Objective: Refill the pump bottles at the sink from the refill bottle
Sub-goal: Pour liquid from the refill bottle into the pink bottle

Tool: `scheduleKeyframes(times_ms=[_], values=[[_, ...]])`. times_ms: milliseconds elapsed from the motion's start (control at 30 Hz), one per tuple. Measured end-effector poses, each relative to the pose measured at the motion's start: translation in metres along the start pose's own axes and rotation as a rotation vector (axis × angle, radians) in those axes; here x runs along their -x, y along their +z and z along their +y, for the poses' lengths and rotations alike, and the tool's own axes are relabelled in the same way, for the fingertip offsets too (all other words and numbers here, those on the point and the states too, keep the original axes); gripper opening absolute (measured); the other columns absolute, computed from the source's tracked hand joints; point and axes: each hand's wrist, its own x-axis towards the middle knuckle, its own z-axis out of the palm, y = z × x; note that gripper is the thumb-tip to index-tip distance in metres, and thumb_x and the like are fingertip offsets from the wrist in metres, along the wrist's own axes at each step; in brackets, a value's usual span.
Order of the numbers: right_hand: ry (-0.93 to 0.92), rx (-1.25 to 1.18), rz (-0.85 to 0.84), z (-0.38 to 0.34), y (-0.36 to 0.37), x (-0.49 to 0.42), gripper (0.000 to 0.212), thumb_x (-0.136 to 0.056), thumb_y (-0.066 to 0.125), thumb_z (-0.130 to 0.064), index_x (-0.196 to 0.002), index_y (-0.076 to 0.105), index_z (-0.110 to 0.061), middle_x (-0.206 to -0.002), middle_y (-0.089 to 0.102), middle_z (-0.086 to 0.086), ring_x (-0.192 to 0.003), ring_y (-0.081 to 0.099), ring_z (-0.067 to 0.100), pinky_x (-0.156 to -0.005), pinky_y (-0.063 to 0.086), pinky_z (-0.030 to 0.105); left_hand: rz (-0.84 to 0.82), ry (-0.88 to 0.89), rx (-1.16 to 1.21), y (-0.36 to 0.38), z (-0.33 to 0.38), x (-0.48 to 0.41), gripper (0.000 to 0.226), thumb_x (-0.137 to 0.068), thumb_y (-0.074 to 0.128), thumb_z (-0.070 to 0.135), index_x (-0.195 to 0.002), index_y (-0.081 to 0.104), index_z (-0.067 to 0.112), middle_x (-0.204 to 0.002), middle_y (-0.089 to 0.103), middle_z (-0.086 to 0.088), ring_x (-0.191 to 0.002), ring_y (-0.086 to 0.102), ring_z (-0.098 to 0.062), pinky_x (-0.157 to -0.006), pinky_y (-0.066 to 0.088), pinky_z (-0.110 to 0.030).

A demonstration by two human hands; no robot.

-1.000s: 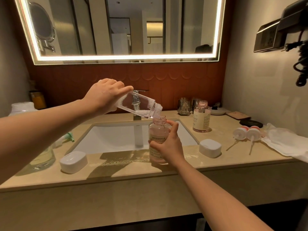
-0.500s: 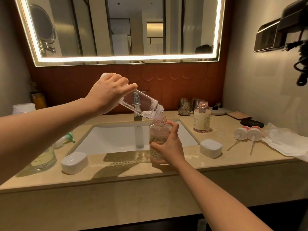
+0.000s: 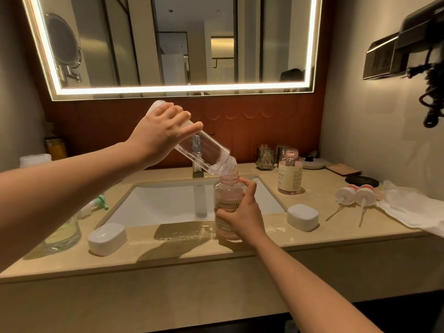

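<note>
A lit-edged mirror (image 3: 168, 44) hangs on the far wall above the beige table (image 3: 168, 258). Two white rounded boxes sit near its front edge, one at the left (image 3: 107, 239) and one at the right (image 3: 303, 217). A crumpled white cloth (image 3: 413, 210) lies at the right end, with a black round disc (image 3: 362, 181) and a flat brown tray (image 3: 342, 169) farther back. Two glass tumblers (image 3: 265, 156) stand by the far wall. A dark hair dryer (image 3: 408, 51) is mounted on the right wall, its coiled cord (image 3: 434, 99) dangling.

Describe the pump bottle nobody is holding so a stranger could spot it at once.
Start at the sink and go to the counter by its back right corner. There stands an uncapped pink bottle with a cream label, near two glasses. Unlike its twin, no hand grips it.
</note>
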Motion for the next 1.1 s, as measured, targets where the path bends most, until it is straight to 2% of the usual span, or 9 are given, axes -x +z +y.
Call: scheduleKeyframes(times_ms=[167,300,567,633,700,833,933,1000,1100], values=[[0.017,-0.057,-0.008,-0.002,0.001,0.001,0.083,-0.07,0.078,-0.021,-0.124,0.017,-0.036,-0.132,0.049,0.006,-0.111,0.057,0.022,-0.084,0.055,0.033,0.005,0.023,-0.055,-0.003,0.0,-0.003,0.071,-0.061,0.083,0.005,-0.125,0.052,0.011,-0.113,0.059,-0.025,-0.103,0.057,-0.042,-0.092,0.044,-0.052],[0.029,-0.12,-0.028,-0.002,0.0,0.002,0.085,-0.07,0.078,-0.015,-0.125,0.017,-0.037,-0.135,0.046,0.007,-0.115,0.054,0.023,-0.09,0.052,0.034,0.027,0.039,-0.097,-0.01,0.002,-0.005,0.075,-0.055,0.086,0.005,-0.124,0.055,0.01,-0.114,0.06,-0.027,-0.103,0.058,-0.043,-0.093,0.044,-0.052],[0.071,-0.144,-0.039,-0.001,0.003,0.002,0.095,-0.069,0.079,-0.015,-0.13,0.011,-0.041,-0.138,0.044,0.005,-0.117,0.052,0.026,-0.095,0.049,0.044,0.051,0.048,-0.096,-0.008,0.001,-0.007,0.078,-0.055,0.086,0.005,-0.125,0.052,0.011,-0.118,0.057,-0.028,-0.107,0.055,-0.046,-0.097,0.039,-0.055],[0.116,-0.178,-0.069,0.0,0.0,0.0,0.094,-0.069,0.079,-0.015,-0.133,0.013,-0.035,-0.134,0.047,0.005,-0.116,0.053,0.023,-0.095,0.048,0.04,0.053,0.035,-0.086,-0.008,0.001,-0.005,0.076,-0.056,0.085,0.004,-0.125,0.053,0.01,-0.117,0.058,-0.028,-0.106,0.055,-0.045,-0.097,0.04,-0.055],[0.143,-0.197,-0.117,-0.002,-0.007,-0.004,0.087,-0.07,0.08,-0.015,-0.133,0.021,-0.026,-0.129,0.05,0.003,-0.11,0.051,0.016,-0.089,0.047,0.03,0.049,0.013,-0.066,-0.004,0.002,-0.004,0.073,-0.058,0.083,0.002,-0.125,0.054,0.01,-0.116,0.058,-0.028,-0.105,0.056,-0.045,-0.097,0.041,-0.054],[0.188,-0.257,-0.151,-0.003,-0.019,-0.011,0.079,-0.068,0.081,-0.013,-0.129,0.031,-0.019,-0.122,0.052,0.001,-0.106,0.051,0.014,-0.076,0.046,0.022,0.016,-0.089,0.026,0.011,0.008,0.002,0.067,-0.066,0.08,0.01,-0.125,0.048,0.012,-0.113,0.059,-0.023,-0.102,0.057,-0.04,-0.093,0.043,-0.052],[0.212,-0.32,-0.138,-0.001,-0.03,-0.023,0.076,-0.067,0.081,-0.011,-0.127,0.035,-0.018,-0.122,0.054,0.003,-0.112,0.054,0.02,-0.085,0.051,0.034,0.0,-0.207,0.149,0.021,0.02,0.004,0.057,-0.072,0.075,0.012,-0.123,0.05,0.012,-0.108,0.061,-0.019,-0.097,0.058,-0.036,-0.086,0.046,-0.047],[0.204,-0.355,-0.133,-0.002,-0.043,-0.033,0.075,-0.065,0.081,-0.009,-0.125,0.037,-0.017,-0.121,0.055,0.004,-0.112,0.054,0.022,-0.091,0.048,0.041,-0.044,-0.327,0.264,0.022,0.032,0.003,0.054,-0.077,0.07,0.013,-0.127,0.048,0.013,-0.109,0.06,-0.015,-0.097,0.055,-0.033,-0.084,0.044,-0.042],[0.194,-0.33,-0.097,-0.005,-0.069,-0.053,0.069,-0.066,0.08,-0.01,-0.121,0.039,-0.014,-0.117,0.056,0.004,-0.107,0.054,0.02,-0.086,0.044,0.038,-0.15,-0.545,0.51,0.03,0.056,-0.006,0.065,-0.074,0.074,0.023,-0.13,0.042,0.021,-0.111,0.056,-0.008,-0.098,0.052,-0.028,-0.078,0.042,-0.038]])
